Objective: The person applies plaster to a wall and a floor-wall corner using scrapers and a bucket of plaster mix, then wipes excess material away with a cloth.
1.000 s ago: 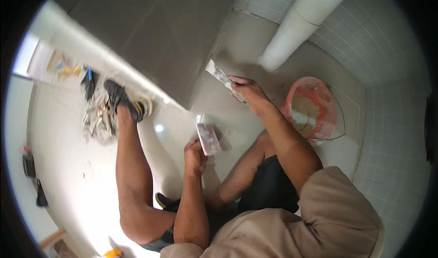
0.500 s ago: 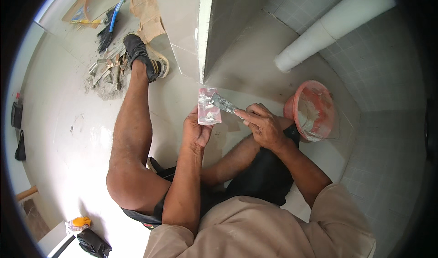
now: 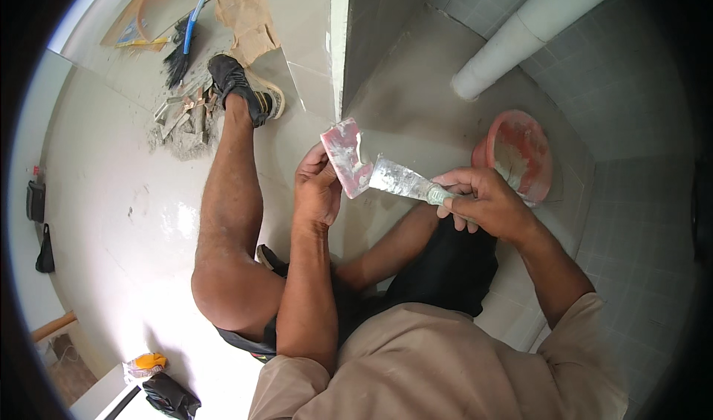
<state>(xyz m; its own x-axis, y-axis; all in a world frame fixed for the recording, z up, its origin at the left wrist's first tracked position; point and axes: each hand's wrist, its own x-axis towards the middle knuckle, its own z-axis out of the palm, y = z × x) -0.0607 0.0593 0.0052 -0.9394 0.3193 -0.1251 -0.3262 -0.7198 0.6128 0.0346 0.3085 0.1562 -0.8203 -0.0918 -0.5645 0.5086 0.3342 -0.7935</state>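
Note:
My left hand (image 3: 317, 186) is closed round the edge of a flat pinkish-red rectangular plate (image 3: 343, 152), tilted and smeared with whitish paste. In my right hand (image 3: 486, 201) is a putty knife (image 3: 405, 178), gripped by its pale green handle. Its wide metal blade, streaked with white paste, points left and sits by the plate's right edge, where a ridge of paste stands. Whether blade and plate touch I cannot tell. An orange-red bucket (image 3: 481, 152) with pale paste inside stands to the right, beyond my right hand.
Directly ahead of the plate rises the end of a wall (image 3: 339, 49). A white pipe (image 3: 535, 37) slants at the far right. Rubble (image 3: 186, 123), a blue-handled broom (image 3: 180, 56) and brown paper (image 3: 245, 19) lie at the far left, near my outstretched foot. A black bag (image 3: 169, 396) is at the near left.
The putty knife has drawn off the plate's face to its right edge, its blade now broadside. The plate has tilted, and my right hand has moved right with its grip turned.

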